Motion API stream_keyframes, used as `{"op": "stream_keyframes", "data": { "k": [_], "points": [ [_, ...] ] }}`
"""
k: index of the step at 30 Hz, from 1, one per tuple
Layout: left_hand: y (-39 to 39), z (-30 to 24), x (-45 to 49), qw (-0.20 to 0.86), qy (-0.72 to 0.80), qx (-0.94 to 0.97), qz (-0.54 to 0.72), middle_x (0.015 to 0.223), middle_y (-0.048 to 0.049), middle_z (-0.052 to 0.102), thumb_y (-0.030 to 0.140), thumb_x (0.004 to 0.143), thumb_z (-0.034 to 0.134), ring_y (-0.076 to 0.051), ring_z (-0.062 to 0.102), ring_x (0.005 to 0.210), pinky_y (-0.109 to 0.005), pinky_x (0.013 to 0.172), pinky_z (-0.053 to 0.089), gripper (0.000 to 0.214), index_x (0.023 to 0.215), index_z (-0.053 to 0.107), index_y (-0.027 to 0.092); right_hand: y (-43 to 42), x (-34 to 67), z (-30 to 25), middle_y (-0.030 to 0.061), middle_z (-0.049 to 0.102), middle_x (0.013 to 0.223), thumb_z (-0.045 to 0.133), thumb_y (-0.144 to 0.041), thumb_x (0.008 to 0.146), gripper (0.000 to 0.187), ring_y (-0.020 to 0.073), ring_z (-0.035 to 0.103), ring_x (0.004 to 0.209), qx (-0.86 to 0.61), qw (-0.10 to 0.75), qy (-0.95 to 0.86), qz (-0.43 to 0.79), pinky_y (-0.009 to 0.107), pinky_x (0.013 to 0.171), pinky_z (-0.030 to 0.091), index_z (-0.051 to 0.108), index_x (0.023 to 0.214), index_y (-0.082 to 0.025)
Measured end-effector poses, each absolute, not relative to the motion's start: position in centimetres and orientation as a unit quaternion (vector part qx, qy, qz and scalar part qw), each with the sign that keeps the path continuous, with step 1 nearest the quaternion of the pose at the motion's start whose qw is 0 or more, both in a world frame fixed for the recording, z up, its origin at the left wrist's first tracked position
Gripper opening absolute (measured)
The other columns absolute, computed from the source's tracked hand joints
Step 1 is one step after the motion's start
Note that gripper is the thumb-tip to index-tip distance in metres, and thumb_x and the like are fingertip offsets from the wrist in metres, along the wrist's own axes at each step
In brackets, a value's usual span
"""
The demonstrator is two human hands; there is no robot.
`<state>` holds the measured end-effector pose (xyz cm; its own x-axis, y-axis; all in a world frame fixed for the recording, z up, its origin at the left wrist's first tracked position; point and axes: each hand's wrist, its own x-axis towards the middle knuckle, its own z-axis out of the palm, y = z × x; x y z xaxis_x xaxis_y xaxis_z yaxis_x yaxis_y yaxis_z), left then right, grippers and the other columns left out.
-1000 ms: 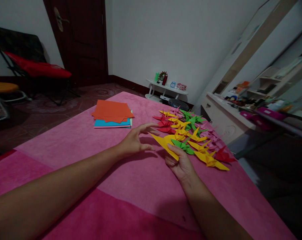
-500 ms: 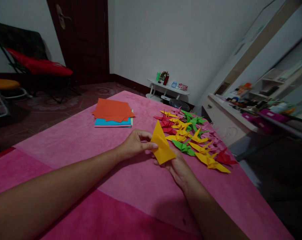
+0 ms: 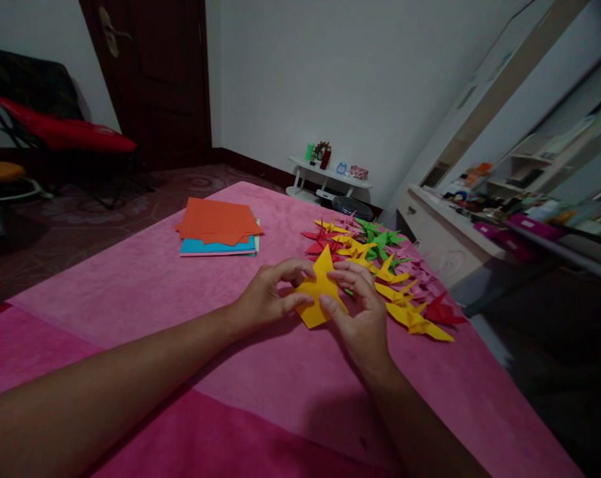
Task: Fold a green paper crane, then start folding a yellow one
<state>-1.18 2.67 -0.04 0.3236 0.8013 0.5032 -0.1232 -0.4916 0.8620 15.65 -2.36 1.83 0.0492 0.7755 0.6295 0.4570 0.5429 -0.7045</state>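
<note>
A folded piece of yellow paper (image 3: 318, 291) is held upright between both hands above the pink cloth (image 3: 191, 318). My left hand (image 3: 268, 292) pinches its left edge with thumb and fingers. My right hand (image 3: 363, 318) grips its right side, fingers curled over the top. Just behind and to the right lies a spread of folded paper cranes (image 3: 380, 265) in yellow, green, red and pink.
A stack of orange and blue paper sheets (image 3: 218, 229) lies farther back on the cloth. A small white shelf (image 3: 330, 176) stands by the wall, a dresser (image 3: 440, 239) at the right, a folding chair with a red cushion (image 3: 62, 133) at the left.
The yellow piece went from lying flat in my right hand to being lifted upright; my left hand closed on it and my right hand came over its right side.
</note>
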Motion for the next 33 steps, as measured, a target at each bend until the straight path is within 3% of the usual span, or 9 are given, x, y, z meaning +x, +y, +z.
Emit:
{"op": "stream_keyframes", "data": {
  "k": [6, 11, 16, 21, 24, 28, 33],
  "points": [
    [2.7, -0.3, -1.6, 0.355, 0.243, 0.725, 0.539, 0.081, -0.006, 0.071, 0.019, 0.072, 0.071, -0.018, 0.064, 0.075, -0.026, 0.073, 0.048, 0.014, 0.086, 0.074, 0.021, -2.4, 15.6, 1.1, 0.0053, 0.054, 0.11, 0.065, -0.009, 0.073, 0.013, 0.021, 0.054, 0.107, -0.441, 0.571, -0.682, 0.12, 0.034, 0.085, 0.047, 0.065, 0.077, -0.022],
    [3.3, -0.6, -1.7, 0.267, 0.184, 0.758, 0.566, 0.074, -0.0053, 0.071, 0.014, 0.077, 0.065, -0.015, 0.065, 0.07, -0.025, 0.068, 0.05, 0.008, 0.077, 0.071, 0.019, -2.3, 15.6, 0.7, 0.004, 0.054, 0.111, 0.061, -0.001, 0.07, 0.023, 0.0203, 0.055, 0.106, -0.402, 0.585, -0.699, 0.085, 0.036, 0.09, 0.044, 0.067, 0.074, -0.023],
    [3.6, -0.8, -1.8, 0.208, 0.146, 0.783, 0.568, 0.075, -0.0044, 0.07, 0.008, 0.078, 0.06, -0.013, 0.065, 0.072, -0.024, 0.069, 0.051, 0.011, 0.079, 0.067, 0.016, -2.4, 15.6, 0.7, 0.0031, 0.056, 0.106, 0.06, 0.002, 0.07, 0.026, 0.0185, 0.056, 0.101, -0.392, 0.59, -0.702, 0.074, 0.033, 0.086, 0.045, 0.067, 0.073, -0.022],
    [2.8, -0.3, -1.5, 0.3, 0.234, 0.742, 0.552, 0.073, -0.0013, 0.067, 0.014, 0.074, 0.068, -0.012, 0.063, 0.067, -0.021, 0.063, 0.05, 0.008, 0.08, 0.064, 0.016, -2.6, 15.5, 0.4, 0.0034, 0.059, 0.101, 0.062, -0.002, 0.074, 0.022, 0.018, 0.058, 0.096, -0.411, 0.576, -0.699, 0.104, 0.03, 0.079, 0.048, 0.066, 0.079, -0.023],
    [2.2, 0.0, -1.1, 0.422, 0.279, 0.677, 0.535, 0.067, 0.0028, 0.063, 0.021, 0.07, 0.075, -0.011, 0.062, 0.063, -0.019, 0.058, 0.049, 0.036, 0.101, 0.056, 0.018, -2.6, 15.2, 0.2, 0.0052, 0.058, 0.111, 0.069, -0.011, 0.074, 0.019, 0.0204, 0.056, 0.107, -0.423, 0.597, -0.67, 0.125, 0.035, 0.09, 0.046, 0.063, 0.087, -0.023],
    [1.9, 0.4, -0.9, 0.505, 0.297, 0.623, 0.519, 0.063, 0.0058, 0.061, 0.023, 0.068, 0.077, -0.01, 0.06, 0.058, -0.019, 0.058, 0.049, 0.057, 0.118, 0.048, 0.019, -2.3, 14.9, -0.1, 0.0082, 0.052, 0.126, 0.074, -0.019, 0.071, 0.04, 0.0213, 0.054, 0.112, -0.429, 0.653, -0.586, 0.216, 0.039, 0.095, 0.044, 0.053, 0.105, -0.024],
    [2.4, 0.0, -0.9, 0.519, 0.299, 0.606, 0.523, 0.062, 0.0053, 0.062, 0.023, 0.066, 0.079, -0.009, 0.059, 0.058, -0.019, 0.058, 0.048, 0.058, 0.116, 0.052, 0.017, -2.1, 15.0, -0.2, 0.0093, 0.058, 0.113, 0.07, -0.027, 0.076, 0.011, 0.0229, 0.056, 0.108, -0.468, 0.62, -0.58, 0.245, 0.037, 0.091, 0.045, 0.063, 0.08, -0.019]
  ]
}}
